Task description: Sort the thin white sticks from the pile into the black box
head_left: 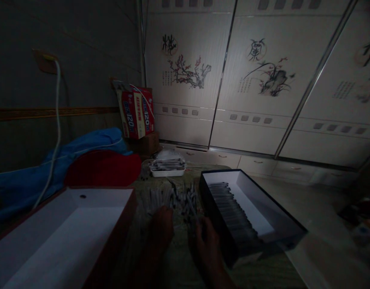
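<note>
The room is dim. My left hand (161,232) rests on the table with its fingers curled down at the near edge of a loose heap of thin pen-like sticks (169,197). My right hand (204,237) is beside it, its fingers pinched round one stick that points up and away. A black box (289,224) at the right holds a neat row of the same sticks along its left side. An open white-lined box (67,237) with a dark red wall lies at the left with nothing in it.
A small white tray (167,171) piled with more sticks stands behind the heap. Blue cloth (67,154) and a red cushion (103,168) lie at the back left, with a red carton (136,112) and a white cable (57,120). Painted wardrobe doors (263,80) fill the background.
</note>
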Available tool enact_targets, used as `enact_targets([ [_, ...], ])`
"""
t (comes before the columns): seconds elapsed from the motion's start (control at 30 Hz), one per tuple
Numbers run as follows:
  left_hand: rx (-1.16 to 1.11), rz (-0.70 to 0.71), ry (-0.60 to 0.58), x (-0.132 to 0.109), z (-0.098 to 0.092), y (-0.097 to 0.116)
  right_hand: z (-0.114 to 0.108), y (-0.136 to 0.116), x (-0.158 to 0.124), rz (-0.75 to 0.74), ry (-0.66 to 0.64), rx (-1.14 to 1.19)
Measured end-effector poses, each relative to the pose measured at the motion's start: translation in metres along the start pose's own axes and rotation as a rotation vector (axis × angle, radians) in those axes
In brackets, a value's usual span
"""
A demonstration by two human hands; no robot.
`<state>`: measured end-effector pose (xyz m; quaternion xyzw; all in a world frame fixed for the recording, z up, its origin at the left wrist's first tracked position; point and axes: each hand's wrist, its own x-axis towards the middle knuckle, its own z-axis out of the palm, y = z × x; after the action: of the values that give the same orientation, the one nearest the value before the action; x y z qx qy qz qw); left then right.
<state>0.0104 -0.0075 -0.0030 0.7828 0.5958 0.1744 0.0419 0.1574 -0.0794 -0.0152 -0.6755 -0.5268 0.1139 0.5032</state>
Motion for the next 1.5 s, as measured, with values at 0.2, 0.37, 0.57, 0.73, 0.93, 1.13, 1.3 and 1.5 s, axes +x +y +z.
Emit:
enact_targets([
  [0.2,0.045,-0.002,0.025,0.0,0.005,-0.002,0.004,0.008,-0.001,-0.046,-0.006,-0.016],
  [0.37,0.06,0.042,0.051,-0.001,0.004,-0.003,0.006,0.009,-0.003,-0.026,0.012,-0.054],
  [0.57,-0.053,0.024,0.094,-0.003,0.004,-0.004,0.01,0.014,-0.005,-0.084,0.013,-0.034],
  [0.73,-0.268,-0.098,0.151,-0.005,-0.009,-0.008,0.011,0.015,-0.009,-0.104,0.016,-0.028],
  [0.93,-0.242,-0.102,0.041,-0.018,-0.015,-0.017,0.009,0.009,-0.008,-0.124,-0.059,0.015],
  [1.13,-0.085,0.011,-0.079,-0.032,0.011,-0.019,0.004,0.005,-0.005,-0.1,-0.075,0.043],
  [1.3,-0.093,0.062,-0.088,-0.025,0.012,-0.01,0.002,0.004,-0.006,-0.112,-0.056,0.023],
  [1.5,-0.129,0.118,-0.015,-0.022,0.014,-0.009,0.003,0.006,-0.006,-0.089,-0.043,-0.024],
])
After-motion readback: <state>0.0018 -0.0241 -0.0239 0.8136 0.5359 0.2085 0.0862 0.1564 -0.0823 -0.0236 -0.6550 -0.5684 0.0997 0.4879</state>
